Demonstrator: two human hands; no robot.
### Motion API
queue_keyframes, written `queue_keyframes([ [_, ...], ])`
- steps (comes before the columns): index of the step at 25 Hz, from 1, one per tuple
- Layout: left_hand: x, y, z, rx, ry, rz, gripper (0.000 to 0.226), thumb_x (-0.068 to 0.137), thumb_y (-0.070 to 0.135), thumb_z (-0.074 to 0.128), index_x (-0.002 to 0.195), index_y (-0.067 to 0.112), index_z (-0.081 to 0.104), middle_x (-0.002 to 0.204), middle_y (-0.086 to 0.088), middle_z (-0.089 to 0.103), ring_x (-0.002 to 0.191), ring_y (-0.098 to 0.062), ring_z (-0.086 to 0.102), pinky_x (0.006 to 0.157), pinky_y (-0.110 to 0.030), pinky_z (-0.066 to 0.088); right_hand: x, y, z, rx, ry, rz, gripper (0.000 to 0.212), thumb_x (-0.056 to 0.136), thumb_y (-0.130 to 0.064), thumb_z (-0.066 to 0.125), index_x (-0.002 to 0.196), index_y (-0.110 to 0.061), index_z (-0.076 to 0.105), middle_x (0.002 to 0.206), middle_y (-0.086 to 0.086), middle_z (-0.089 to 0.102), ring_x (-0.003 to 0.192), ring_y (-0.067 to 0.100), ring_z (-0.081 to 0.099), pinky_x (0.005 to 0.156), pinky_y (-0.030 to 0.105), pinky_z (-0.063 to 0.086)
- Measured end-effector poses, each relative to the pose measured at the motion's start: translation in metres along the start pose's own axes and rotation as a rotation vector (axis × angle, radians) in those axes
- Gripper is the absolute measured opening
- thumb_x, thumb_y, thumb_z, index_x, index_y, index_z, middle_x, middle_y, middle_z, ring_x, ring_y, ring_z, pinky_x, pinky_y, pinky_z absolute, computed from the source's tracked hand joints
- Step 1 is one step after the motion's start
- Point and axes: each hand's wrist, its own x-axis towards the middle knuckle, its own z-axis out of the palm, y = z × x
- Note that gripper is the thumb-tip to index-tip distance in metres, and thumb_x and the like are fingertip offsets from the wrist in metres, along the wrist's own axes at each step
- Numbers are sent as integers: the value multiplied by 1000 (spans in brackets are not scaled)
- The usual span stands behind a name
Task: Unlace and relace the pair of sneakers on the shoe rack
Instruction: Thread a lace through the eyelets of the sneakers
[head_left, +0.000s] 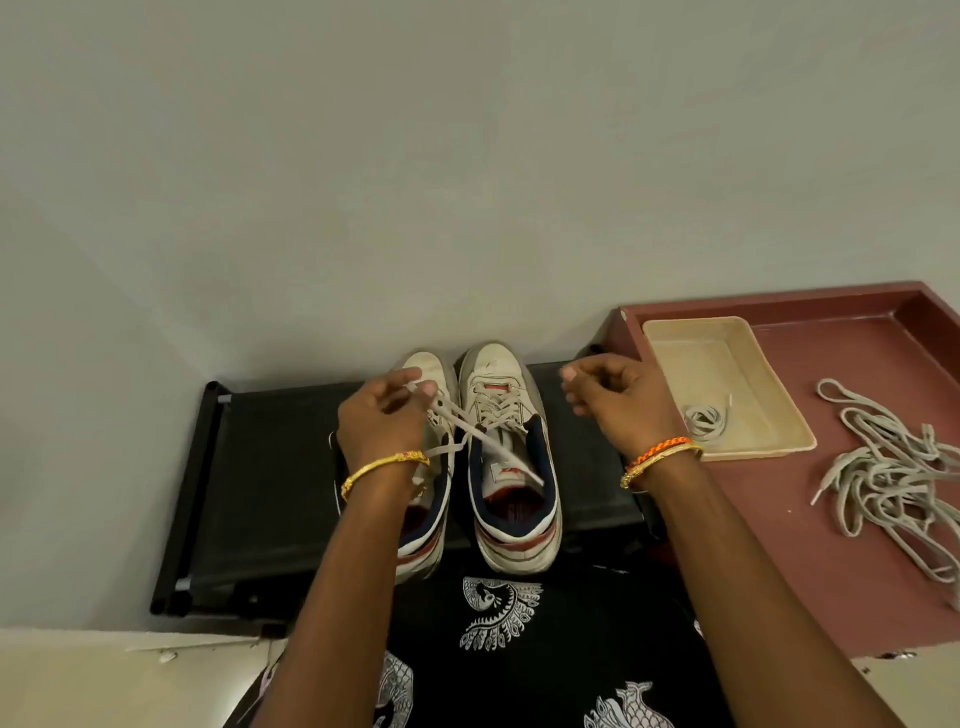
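The left hand (382, 415) pinches the tip of a flat, off-white lace (470, 434) between thumb and fingers, above the toe of the left sneaker (436, 374). The lace runs from that grip diagonally across to the tongue of the right sneaker (511, 457). The right hand (621, 405) hovers near the right sneaker with fingers loosely curled, holding nothing. Both sneakers are worn white leather with navy collars and red trim, standing side by side at the middle of the black fabric shoe rack (260, 467), toes to the wall. Beside the rack, on a maroon tray (779, 545), lie a beige dish (727, 384) and a tangle of loose laces (893, 478).
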Motion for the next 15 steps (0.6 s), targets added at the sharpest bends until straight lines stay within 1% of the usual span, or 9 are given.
queue_keyframes([
  [1, -1, -3, 4, -69, -69, -16, 21, 77, 7, 73, 96, 14, 69, 96, -7, 71, 91, -18, 67, 79, -26, 54, 2, 3, 10, -11, -79, 1, 12, 85, -7, 66, 81, -18, 68, 78, 6, 68, 73, 14, 61, 70, 23, 53],
  [3, 0, -1, 17, -248, -183, -45, 18, 77, 4, 73, 92, 12, 69, 86, -5, 73, 81, -16, 70, 70, -24, 58, 6, 8, 32, -8, -266, 10, 8, 84, -11, 68, 91, -15, 70, 92, 10, 71, 85, 18, 67, 82, 26, 54],
  [5, 9, -1, 27, -309, -178, 22, 19, 76, 1, 73, 90, 12, 69, 77, -2, 73, 73, -13, 71, 62, -21, 56, 9, 7, 48, -12, -443, 22, 15, 85, -17, 67, 100, -12, 70, 93, 9, 72, 88, 17, 68, 85, 28, 53],
  [7, 19, -3, 33, -320, -128, 88, 20, 74, 2, 75, 89, 14, 69, 76, -2, 73, 72, -15, 71, 61, -22, 55, 14, 5, 54, -45, -517, -32, 11, 89, -14, 63, 98, -14, 68, 83, 7, 72, 81, 19, 68, 83, 30, 53],
  [9, 25, -9, 36, -348, -88, 99, 21, 73, 1, 75, 89, 12, 68, 79, -6, 72, 76, -18, 71, 64, -23, 56, 21, 6, 50, 7, -405, -90, 12, 91, -8, 59, 89, -16, 69, 70, 1, 69, 71, 13, 64, 77, 27, 54],
  [11, 26, -16, 35, -345, -60, 88, 20, 73, 1, 75, 89, 9, 68, 77, -6, 71, 75, -16, 70, 64, -23, 55, 23, 11, 39, 95, -200, -112, 11, 88, -7, 62, 82, -11, 70, 65, -3, 66, 62, 5, 59, 64, 18, 51],
  [12, 27, -20, 35, -331, -60, 79, 19, 73, 1, 75, 89, 9, 68, 74, -3, 71, 73, -14, 70, 64, -23, 56, 24, 15, 33, 121, -100, -109, 8, 86, -9, 65, 80, -9, 71, 65, -2, 66, 59, 3, 57, 60, 16, 49],
  [13, 28, -22, 35, -317, -67, 73, 18, 73, 1, 74, 89, 9, 68, 70, 0, 71, 71, -12, 69, 65, -24, 56, 25, 20, 30, 122, -21, -100, 6, 84, -11, 67, 80, -9, 71, 66, -1, 66, 58, 1, 57, 59, 16, 49],
  [15, 31, -25, 35, -291, -72, 66, 17, 74, 3, 74, 88, 11, 68, 66, 3, 71, 69, -11, 70, 67, -25, 57, 28, 29, 30, 79, 67, -85, 5, 84, -12, 67, 81, -10, 71, 70, -2, 66, 61, -3, 57, 62, 14, 48],
])
